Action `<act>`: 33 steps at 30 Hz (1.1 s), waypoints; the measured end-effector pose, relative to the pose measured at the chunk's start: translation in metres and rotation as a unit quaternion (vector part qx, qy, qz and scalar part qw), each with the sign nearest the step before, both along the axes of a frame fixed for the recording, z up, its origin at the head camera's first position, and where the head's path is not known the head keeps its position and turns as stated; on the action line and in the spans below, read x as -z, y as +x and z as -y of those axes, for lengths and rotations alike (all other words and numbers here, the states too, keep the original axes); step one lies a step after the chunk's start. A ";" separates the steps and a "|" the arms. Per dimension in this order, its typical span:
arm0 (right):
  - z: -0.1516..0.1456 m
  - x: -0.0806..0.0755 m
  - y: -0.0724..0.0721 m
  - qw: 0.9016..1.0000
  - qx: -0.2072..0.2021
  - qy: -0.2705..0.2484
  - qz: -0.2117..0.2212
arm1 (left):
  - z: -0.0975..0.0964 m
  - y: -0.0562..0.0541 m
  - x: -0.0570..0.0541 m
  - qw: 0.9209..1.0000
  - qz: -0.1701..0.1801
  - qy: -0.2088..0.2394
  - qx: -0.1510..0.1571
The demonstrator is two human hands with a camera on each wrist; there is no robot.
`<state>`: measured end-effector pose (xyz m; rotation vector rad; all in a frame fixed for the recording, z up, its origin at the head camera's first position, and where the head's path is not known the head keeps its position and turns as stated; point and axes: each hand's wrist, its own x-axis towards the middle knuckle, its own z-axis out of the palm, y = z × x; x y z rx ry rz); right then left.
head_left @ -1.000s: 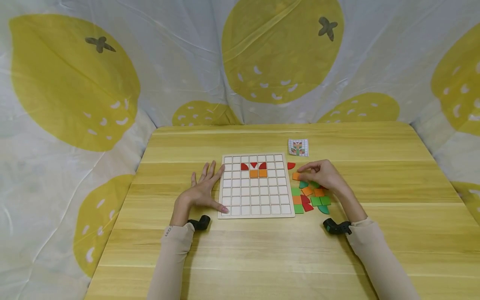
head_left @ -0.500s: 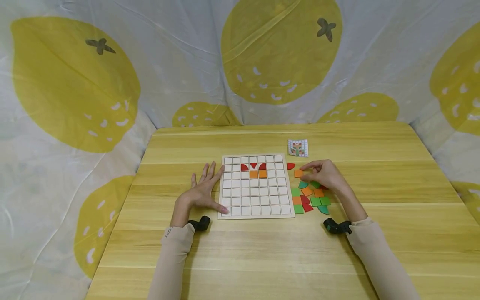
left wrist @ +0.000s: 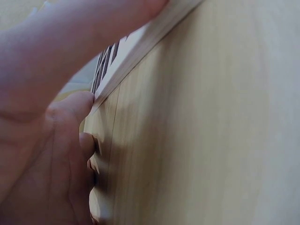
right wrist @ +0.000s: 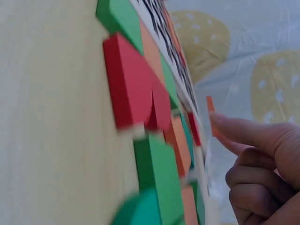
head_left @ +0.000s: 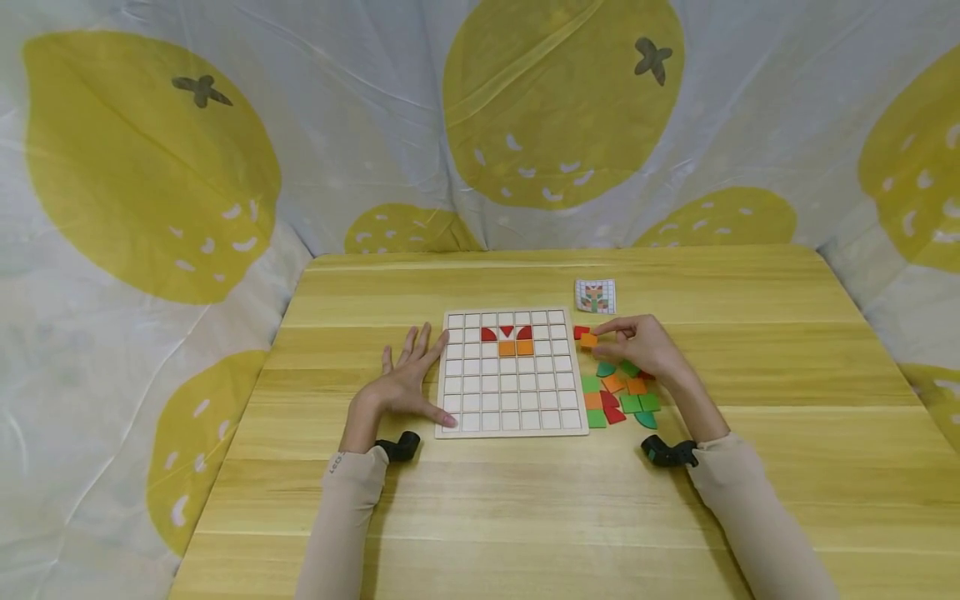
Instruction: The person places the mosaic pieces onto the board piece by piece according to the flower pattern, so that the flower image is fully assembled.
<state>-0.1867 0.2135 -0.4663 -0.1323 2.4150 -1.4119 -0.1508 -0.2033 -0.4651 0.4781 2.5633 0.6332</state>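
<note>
My right hand (head_left: 647,346) pinches an orange square tile (head_left: 588,340) between thumb and forefinger. The right wrist view shows this tile (right wrist: 210,103) edge-on, raised above the loose pieces, with the other fingers curled. In the head view it partly overlaps a red piece (head_left: 580,331) near the board's right edge. My left hand (head_left: 401,388) is spread along the left side of the wooden grid board (head_left: 500,402), thumb on its near corner and forefinger at the edge farther up. Set in the grid are a red triangle (head_left: 507,331), two red curved pieces (head_left: 525,332) and two orange squares (head_left: 507,348).
Right of the board lie several loose pieces: green squares (head_left: 630,403), orange squares (head_left: 614,383), red curved pieces (head_left: 614,414) and teal curved pieces (head_left: 646,420). A small printed pattern card (head_left: 596,296) lies behind them. A lemon-print cloth (head_left: 566,100) hangs behind the table.
My right hand has lifted the orange square from among the loose pieces and moved it slightly away from me and left, over the red piece. The left hand keeps its place.
</note>
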 end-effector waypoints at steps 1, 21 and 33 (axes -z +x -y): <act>0.005 -0.001 0.000 1.000 -0.002 -0.006 -0.002 | 0.000 0.000 0.001 1.000 -0.001 -0.001 0.000; 0.134 0.005 -0.014 0.997 -0.063 -0.022 -0.041 | 0.001 -0.001 -0.001 1.000 0.006 0.007 -0.004; 0.139 0.008 -0.017 0.998 -0.050 -0.033 -0.029 | 0.000 -0.001 -0.001 1.000 0.007 0.004 -0.001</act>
